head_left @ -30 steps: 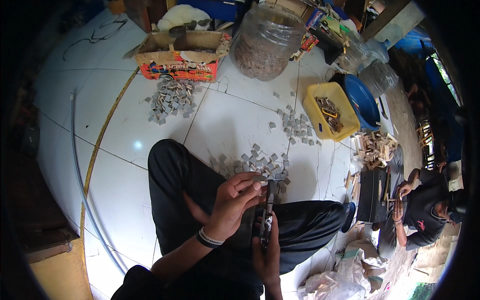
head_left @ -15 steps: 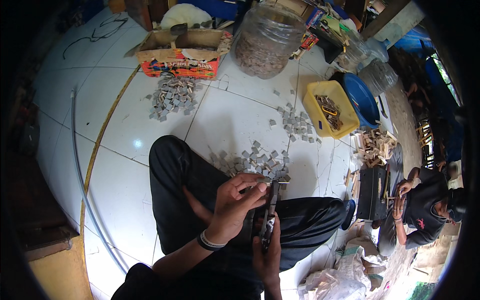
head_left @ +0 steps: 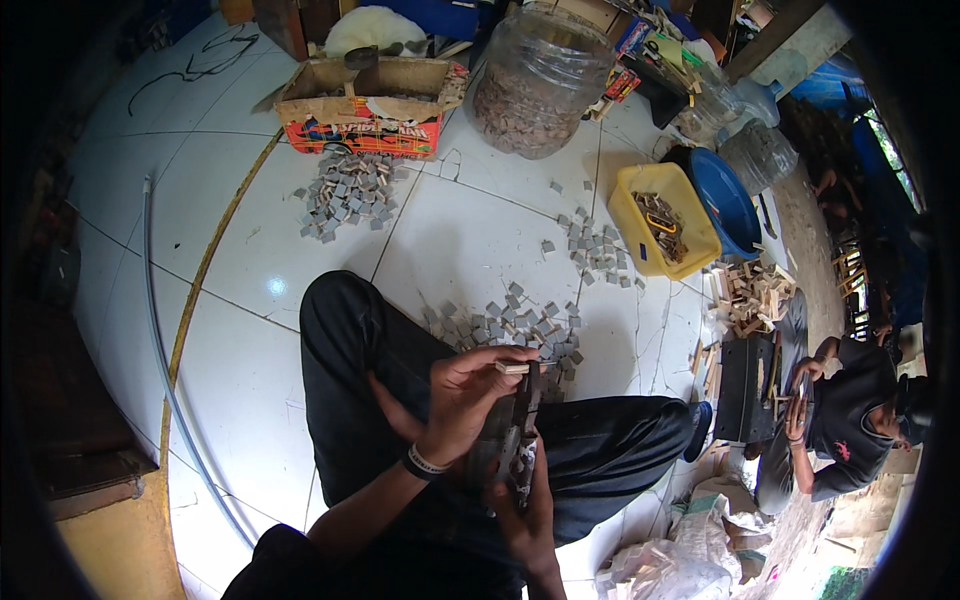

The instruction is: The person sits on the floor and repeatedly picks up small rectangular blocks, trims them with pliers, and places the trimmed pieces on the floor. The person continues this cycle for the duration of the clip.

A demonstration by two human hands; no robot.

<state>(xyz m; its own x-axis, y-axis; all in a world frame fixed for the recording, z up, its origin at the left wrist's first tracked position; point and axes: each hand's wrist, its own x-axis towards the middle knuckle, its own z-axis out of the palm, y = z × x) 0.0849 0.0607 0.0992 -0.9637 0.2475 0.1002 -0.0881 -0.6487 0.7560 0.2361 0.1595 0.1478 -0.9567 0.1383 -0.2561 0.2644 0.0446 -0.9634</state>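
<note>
My left hand, with a band at the wrist, is closed in a pinch on a small flat wooden piece, its pale edge showing. The piece touches or sits right beside the tip of a dark plier-like tool. Lower down, my right hand is wrapped round the tool's handles, which show shiny whitish patches. A thin bright pin or edge sticks out near the tool's tip, too small to name. Just beyond lie many small grey-topped square pieces, on the white tiles between my legs.
More grey squares lie in a pile by a red cardboard box. A big clear plastic container, a yellow tub and a blue basin stand beyond. At right sits another person near wood offcuts.
The wooden piece has turned so its pale edge shows. The tool and my right hand have shifted slightly left, and my left hand has turned. The other person's hands have moved slightly.
</note>
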